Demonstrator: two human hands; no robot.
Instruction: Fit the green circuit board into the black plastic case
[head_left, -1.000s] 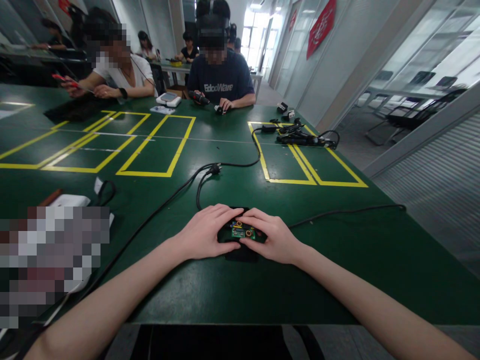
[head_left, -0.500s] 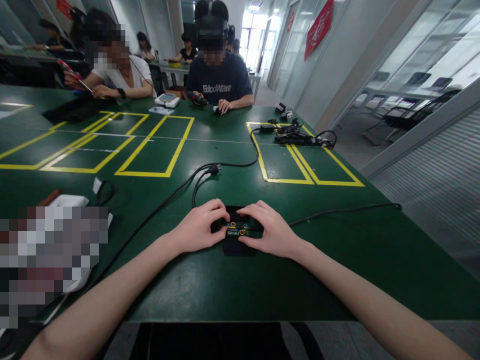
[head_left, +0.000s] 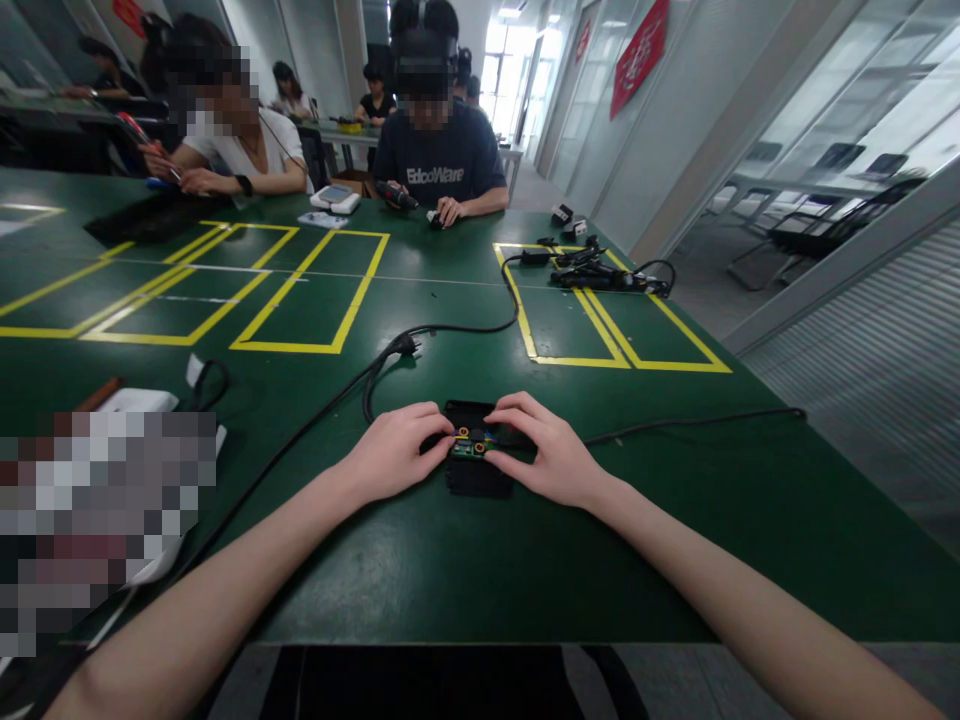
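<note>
Head view: has the left hand (head_left: 401,450) at the left end of a small green circuit board (head_left: 471,449), thumb and fingertips close together; cannot tell whether clamped on it. Has the right hand (head_left: 559,450) about the right end, thumb and fingers spread apart; cannot tell whether gripping. Can see the board between both hands, over a black case (head_left: 480,480) on the green table (head_left: 600,590), with a plug (head_left: 406,346) beyond the left hand.

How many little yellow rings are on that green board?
2. One ring is close to the left hand; the other ring is nearer the right hand. More may be hidden.
</note>
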